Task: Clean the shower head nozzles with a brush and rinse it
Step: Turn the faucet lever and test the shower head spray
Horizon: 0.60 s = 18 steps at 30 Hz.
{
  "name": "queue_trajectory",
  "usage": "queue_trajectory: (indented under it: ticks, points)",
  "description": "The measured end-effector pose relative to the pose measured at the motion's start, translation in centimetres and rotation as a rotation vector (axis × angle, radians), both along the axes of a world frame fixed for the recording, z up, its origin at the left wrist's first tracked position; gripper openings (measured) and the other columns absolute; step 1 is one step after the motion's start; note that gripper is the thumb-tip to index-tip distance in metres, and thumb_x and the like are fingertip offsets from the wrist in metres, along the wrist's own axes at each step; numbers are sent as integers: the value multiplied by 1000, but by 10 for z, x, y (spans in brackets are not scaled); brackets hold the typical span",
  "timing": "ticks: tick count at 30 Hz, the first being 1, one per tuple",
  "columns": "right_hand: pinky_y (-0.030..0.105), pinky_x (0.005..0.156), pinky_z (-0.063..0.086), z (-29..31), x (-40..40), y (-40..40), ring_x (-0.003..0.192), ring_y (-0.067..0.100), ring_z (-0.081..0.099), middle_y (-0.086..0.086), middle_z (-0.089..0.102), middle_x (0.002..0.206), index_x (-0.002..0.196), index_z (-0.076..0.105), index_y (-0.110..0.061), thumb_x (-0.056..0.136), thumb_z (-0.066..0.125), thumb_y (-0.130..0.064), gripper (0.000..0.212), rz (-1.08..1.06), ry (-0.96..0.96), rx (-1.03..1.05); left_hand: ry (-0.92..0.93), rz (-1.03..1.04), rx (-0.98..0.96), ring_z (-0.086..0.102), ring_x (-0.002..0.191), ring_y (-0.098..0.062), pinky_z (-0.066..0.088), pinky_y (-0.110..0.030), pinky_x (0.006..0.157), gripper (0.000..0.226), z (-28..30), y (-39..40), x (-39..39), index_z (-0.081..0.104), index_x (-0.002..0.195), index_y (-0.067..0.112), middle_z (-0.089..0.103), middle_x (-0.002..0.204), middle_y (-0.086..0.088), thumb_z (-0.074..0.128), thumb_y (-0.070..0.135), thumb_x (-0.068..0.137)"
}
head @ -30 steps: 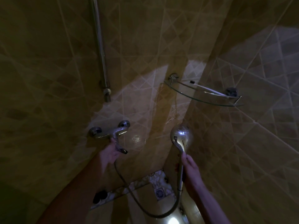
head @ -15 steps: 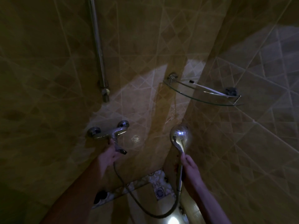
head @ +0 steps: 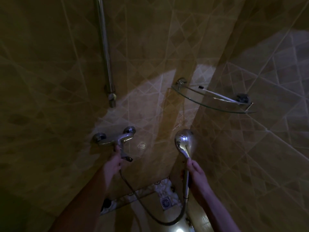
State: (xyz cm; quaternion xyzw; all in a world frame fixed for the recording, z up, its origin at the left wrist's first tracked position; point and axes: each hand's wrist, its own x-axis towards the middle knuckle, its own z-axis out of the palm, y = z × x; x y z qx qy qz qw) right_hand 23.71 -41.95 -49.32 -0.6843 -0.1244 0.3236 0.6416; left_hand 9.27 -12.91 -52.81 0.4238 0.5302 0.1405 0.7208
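Right hand (head: 196,175) shut around shower head (head: 184,141) handle, head up, long way upright. Left hand (head: 113,162) on tap lever (head: 122,152), maybe gripping; too dark. Toothbrush (head: 217,95) up on glass shelf (head: 209,106), nearer right hand.

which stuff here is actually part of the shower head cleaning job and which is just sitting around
Part of the job:
- shower head, held by its handle in the right hand
- hose
- mixer tap, its lever under the left hand
- brush, lying on the shelf

Just there:
- glass corner shelf
- dark small item on the shelf
- wall rail
- floor drain
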Motion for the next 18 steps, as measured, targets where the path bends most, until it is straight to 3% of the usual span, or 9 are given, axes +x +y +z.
queue_trajectory:
  ticks: [3,5,7,8,10,12,16,18]
  points:
    - [44,85,52,5,-4,4,83,18,65,-1,72,86,91,70,-23,81,59,-60,40,4,16,19,1,-3,-13,57,103,-27,46,-35,77,66,1,-1,1,40,140,9,58,128,-17,24,57,97]
    - [42,81,51,7,-5,7,79,16,65,-2,72,83,90,70,-23,83,58,-56,36,2,29,26,-4,-3,-3,55,96,-23,42,-31,68,61,0,-1,0,45,134,11,61,121,-16,24,56,98]
    - [41,80,51,8,-5,9,78,16,66,-1,72,84,92,70,-22,84,58,-55,36,-1,40,30,-4,-3,-3,58,90,-24,43,-32,70,58,-2,-1,-1,49,127,14,65,106,-14,24,56,97]
    - [42,81,51,9,-5,9,79,17,66,0,73,86,94,71,-22,84,57,-54,36,0,47,31,-4,-2,-5,59,96,-27,44,-34,74,58,-3,-1,-1,48,129,13,64,108,-14,24,56,97]
    - [44,84,52,9,-5,10,82,20,67,3,73,89,96,71,-21,86,56,-52,36,2,60,30,12,1,-2,54,119,-31,45,-42,88,61,-4,0,0,40,139,14,58,131,-16,25,55,98]
    - [46,86,52,9,-6,9,83,23,66,5,73,90,96,70,-20,88,55,-52,36,3,69,25,29,2,5,50,126,-31,44,-45,90,61,-3,0,1,37,143,16,51,140,-14,24,56,98]
    - [42,75,53,11,-12,11,74,20,62,7,67,82,88,68,-17,87,55,-51,37,-4,82,15,16,-2,-1,51,125,-30,44,-47,92,60,-4,0,1,37,143,19,51,141,-12,24,57,98]
    - [36,68,50,11,-14,12,69,18,59,5,63,76,85,67,-16,85,57,-51,36,-12,80,24,0,13,-13,57,110,-28,47,-44,87,61,-5,0,2,38,142,19,57,129,-13,24,58,97]
